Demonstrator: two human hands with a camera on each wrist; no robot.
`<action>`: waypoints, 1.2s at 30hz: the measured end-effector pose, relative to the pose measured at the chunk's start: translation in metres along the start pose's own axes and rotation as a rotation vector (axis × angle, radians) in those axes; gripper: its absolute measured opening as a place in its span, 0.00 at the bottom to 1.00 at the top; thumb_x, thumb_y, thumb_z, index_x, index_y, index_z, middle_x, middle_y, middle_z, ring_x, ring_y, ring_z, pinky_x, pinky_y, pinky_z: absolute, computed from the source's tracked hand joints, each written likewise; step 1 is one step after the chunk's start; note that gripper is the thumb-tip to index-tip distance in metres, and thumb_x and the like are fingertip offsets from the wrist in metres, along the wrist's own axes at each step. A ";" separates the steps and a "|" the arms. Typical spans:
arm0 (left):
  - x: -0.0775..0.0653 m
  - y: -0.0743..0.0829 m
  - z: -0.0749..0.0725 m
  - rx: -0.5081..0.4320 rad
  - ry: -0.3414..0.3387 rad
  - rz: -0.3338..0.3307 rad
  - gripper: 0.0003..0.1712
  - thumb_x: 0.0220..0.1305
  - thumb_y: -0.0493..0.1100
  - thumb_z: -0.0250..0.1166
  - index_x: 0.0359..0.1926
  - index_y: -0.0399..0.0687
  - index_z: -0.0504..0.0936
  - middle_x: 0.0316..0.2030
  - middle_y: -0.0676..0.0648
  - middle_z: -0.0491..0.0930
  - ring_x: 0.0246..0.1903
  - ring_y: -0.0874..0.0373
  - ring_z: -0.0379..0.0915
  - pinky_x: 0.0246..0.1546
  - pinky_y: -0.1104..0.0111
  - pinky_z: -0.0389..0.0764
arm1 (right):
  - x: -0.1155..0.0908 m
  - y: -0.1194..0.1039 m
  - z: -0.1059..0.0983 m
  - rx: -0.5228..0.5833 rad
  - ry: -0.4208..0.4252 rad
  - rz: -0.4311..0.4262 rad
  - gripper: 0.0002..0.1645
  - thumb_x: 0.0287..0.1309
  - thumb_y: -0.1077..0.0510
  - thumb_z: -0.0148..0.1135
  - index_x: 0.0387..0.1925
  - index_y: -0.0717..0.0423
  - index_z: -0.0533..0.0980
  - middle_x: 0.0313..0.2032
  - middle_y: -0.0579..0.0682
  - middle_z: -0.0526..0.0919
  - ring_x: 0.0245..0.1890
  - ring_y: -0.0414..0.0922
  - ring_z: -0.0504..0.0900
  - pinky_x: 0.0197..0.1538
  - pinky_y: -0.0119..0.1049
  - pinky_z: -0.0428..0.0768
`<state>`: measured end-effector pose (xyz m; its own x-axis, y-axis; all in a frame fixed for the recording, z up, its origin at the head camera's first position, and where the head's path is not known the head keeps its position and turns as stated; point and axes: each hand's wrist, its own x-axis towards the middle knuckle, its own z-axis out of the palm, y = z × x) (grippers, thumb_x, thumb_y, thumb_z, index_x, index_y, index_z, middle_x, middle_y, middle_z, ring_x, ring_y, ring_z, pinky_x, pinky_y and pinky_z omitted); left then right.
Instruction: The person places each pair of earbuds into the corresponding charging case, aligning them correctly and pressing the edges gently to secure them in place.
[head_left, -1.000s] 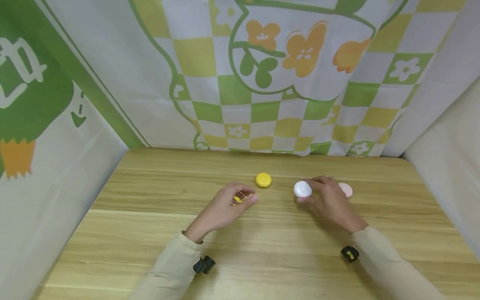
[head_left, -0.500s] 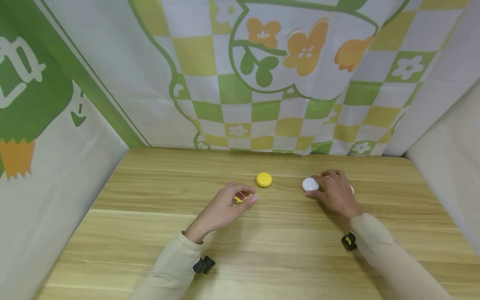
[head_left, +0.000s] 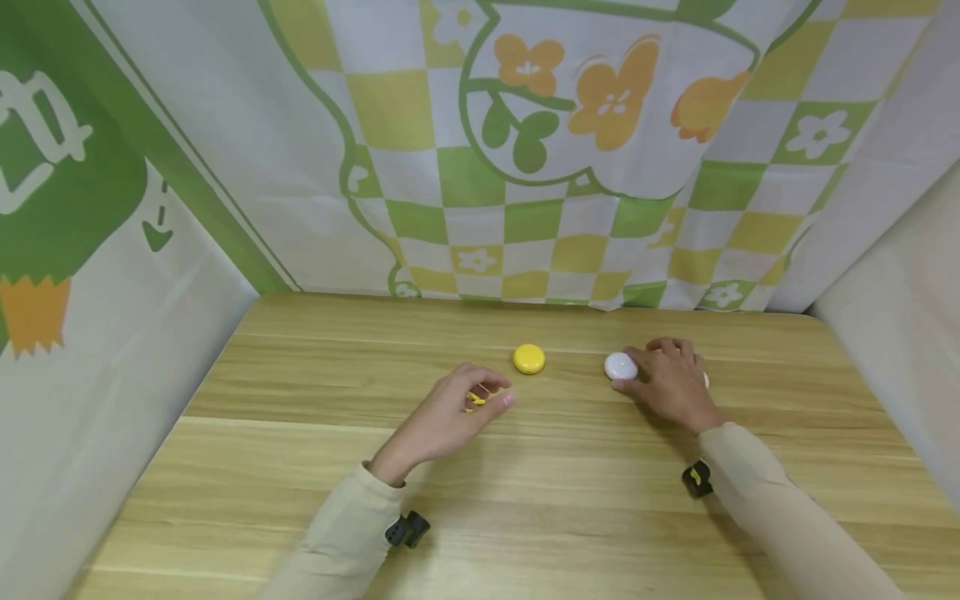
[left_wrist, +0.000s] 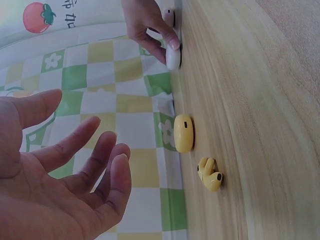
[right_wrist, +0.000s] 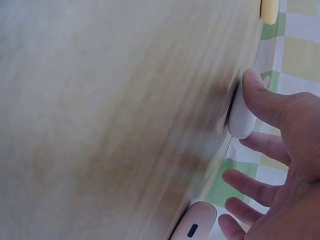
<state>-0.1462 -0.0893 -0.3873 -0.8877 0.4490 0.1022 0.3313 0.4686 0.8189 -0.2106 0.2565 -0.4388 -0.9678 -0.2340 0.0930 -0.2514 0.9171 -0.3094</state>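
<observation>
My right hand [head_left: 672, 386] pinches a rounded white earbud case [head_left: 621, 367] between thumb and forefinger. The case rests on the table, and the other fingers are spread in the right wrist view. Just beside that hand lies a pink earbud case [right_wrist: 196, 222], mostly covered by the hand in the head view, with its charging port showing in the right wrist view. My left hand [head_left: 457, 412] hovers with loosely bent fingers, holding nothing. Under it, partly hidden from the head, lie yellow earbuds [left_wrist: 210, 175]. Beyond them sits a closed yellow earbud case [head_left: 528, 359].
A wood-grain table [head_left: 517, 517] carries everything. Behind it hangs a green, yellow and white checked cloth [head_left: 532, 225], close to the table's far edge. White walls of cloth [head_left: 187, 275] stand on both sides.
My right hand has moved right and slightly away with the white earbud case, setting it down on the table; it now covers more of the pink case. The left hand has stayed still.
</observation>
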 end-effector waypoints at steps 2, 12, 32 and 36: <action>0.000 0.000 0.000 -0.003 0.000 -0.007 0.20 0.75 0.50 0.61 0.57 0.40 0.81 0.51 0.44 0.78 0.51 0.51 0.74 0.49 0.59 0.79 | -0.001 0.000 -0.001 0.008 0.000 0.002 0.39 0.59 0.44 0.73 0.65 0.60 0.75 0.60 0.74 0.71 0.62 0.75 0.60 0.55 0.71 0.60; -0.003 -0.001 -0.007 -0.013 0.029 -0.053 0.19 0.74 0.49 0.63 0.57 0.42 0.82 0.51 0.47 0.78 0.50 0.53 0.74 0.49 0.60 0.78 | -0.001 -0.013 -0.002 0.059 0.050 -0.025 0.41 0.56 0.45 0.75 0.65 0.63 0.74 0.59 0.73 0.72 0.62 0.76 0.60 0.55 0.72 0.58; -0.018 -0.027 -0.028 0.067 0.094 -0.089 0.20 0.74 0.46 0.63 0.59 0.37 0.79 0.53 0.39 0.79 0.51 0.47 0.75 0.51 0.54 0.79 | 0.034 -0.082 0.028 0.157 0.018 -0.124 0.43 0.55 0.44 0.77 0.64 0.65 0.75 0.56 0.66 0.78 0.59 0.65 0.70 0.62 0.63 0.63; -0.022 -0.032 -0.031 0.082 0.099 -0.110 0.22 0.74 0.48 0.63 0.60 0.38 0.79 0.53 0.38 0.78 0.51 0.47 0.75 0.51 0.52 0.79 | 0.043 -0.090 0.034 0.147 -0.006 -0.129 0.45 0.55 0.42 0.76 0.64 0.67 0.74 0.57 0.65 0.78 0.59 0.63 0.71 0.64 0.61 0.63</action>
<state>-0.1471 -0.1381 -0.3982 -0.9457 0.3168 0.0730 0.2522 0.5733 0.7796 -0.2300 0.1532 -0.4389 -0.9273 -0.3491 0.1349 -0.3722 0.8226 -0.4299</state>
